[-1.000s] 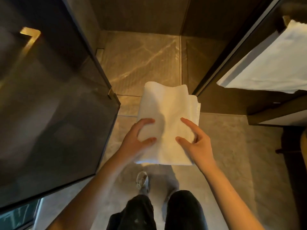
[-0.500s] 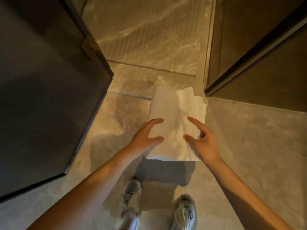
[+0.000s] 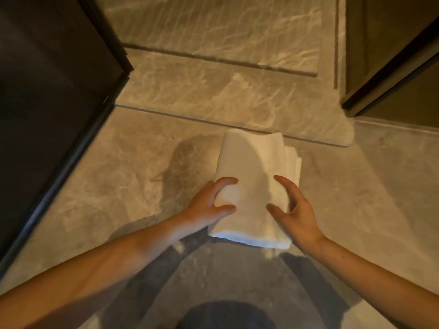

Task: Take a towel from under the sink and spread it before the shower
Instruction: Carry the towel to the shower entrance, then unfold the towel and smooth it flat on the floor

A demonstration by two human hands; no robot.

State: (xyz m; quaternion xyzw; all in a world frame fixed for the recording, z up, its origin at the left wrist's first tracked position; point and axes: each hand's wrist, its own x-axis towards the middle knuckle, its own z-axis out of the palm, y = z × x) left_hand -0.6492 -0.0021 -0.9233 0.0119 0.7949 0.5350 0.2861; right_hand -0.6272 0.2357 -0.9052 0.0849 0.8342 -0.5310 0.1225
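Marble floor [image 3: 99, 186] fills most of the shot, dark glass door [image 3: 47, 115] along its left edge. A folded white towel [image 3: 254, 181] sits low over the floor just short of the raised shower step [image 3: 213, 100]. Left hand [image 3: 206, 205] and right hand [image 3: 297, 214] each have a grip on its near sides.

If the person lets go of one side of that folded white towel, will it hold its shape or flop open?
The towel would probably flop open: it is soft cloth in loose layers, their edges splayed at its right side. It likely weighs little, since the left hand and right hand hold it with spread fingers. It should not slip easily.
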